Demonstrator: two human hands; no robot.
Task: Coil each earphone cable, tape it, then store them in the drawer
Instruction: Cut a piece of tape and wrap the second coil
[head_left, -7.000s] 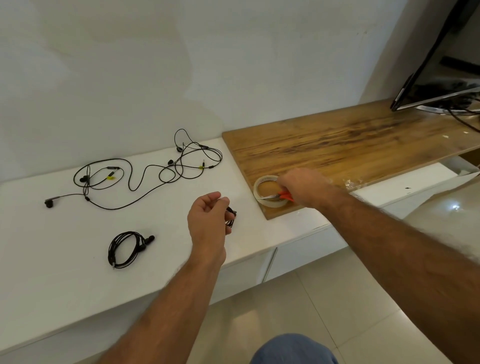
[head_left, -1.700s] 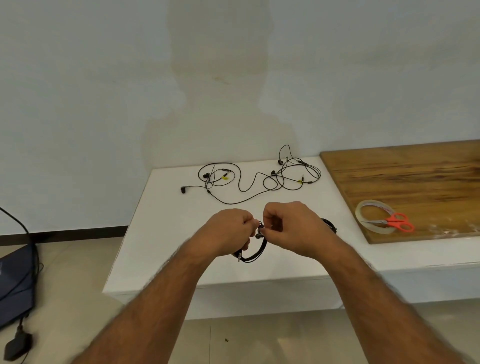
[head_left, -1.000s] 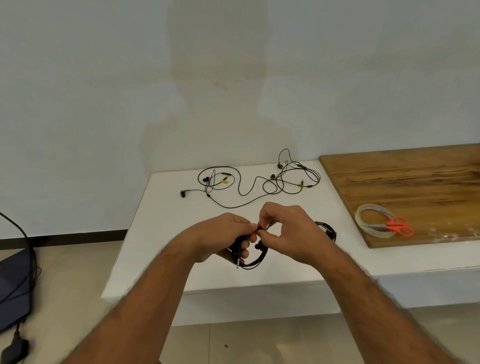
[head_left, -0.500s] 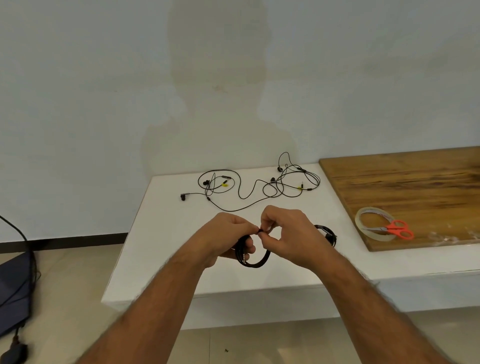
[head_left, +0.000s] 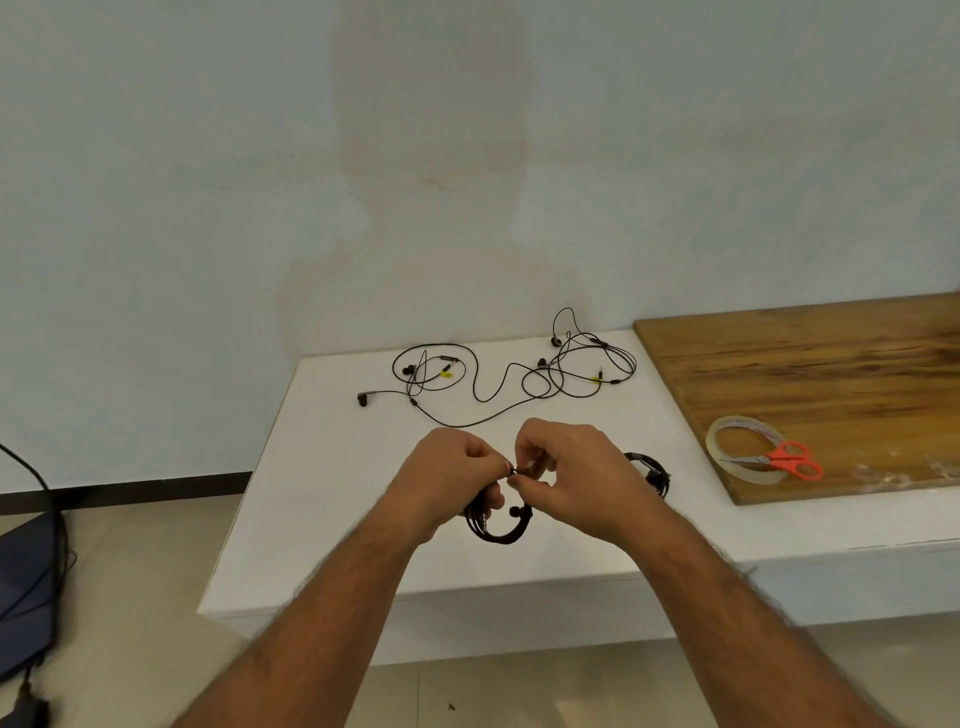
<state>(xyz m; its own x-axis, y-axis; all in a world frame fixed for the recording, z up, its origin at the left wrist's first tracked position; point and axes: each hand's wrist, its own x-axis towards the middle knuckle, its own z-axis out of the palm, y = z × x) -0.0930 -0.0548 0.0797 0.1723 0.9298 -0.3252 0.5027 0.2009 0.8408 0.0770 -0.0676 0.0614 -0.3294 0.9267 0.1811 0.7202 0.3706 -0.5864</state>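
A coiled black earphone cable (head_left: 498, 530) hangs over the white shelf (head_left: 332, 483), held between both hands. My left hand (head_left: 447, 478) grips the coil's left side. My right hand (head_left: 576, 478) pinches the top of the coil where the two hands meet. A second coiled earphone (head_left: 655, 470) lies on the shelf just behind my right wrist, partly hidden. Loose, tangled black earphones (head_left: 509, 379) lie spread out at the back of the shelf near the wall. A roll of clear tape (head_left: 724, 441) sits on the wooden board (head_left: 810, 374), with orange-handled scissors (head_left: 784, 460) lying across it.
The wall rises right behind the shelf. A dark bag with cables (head_left: 26, 587) lies on the tiled floor at the far left. The shelf's front edge runs below my hands. No drawer shows in this view.
Seven seconds ago my right hand was at the tape roll. Since then both hands have come together on the coil, and over the last second they shift only slightly, fingers working at its top.
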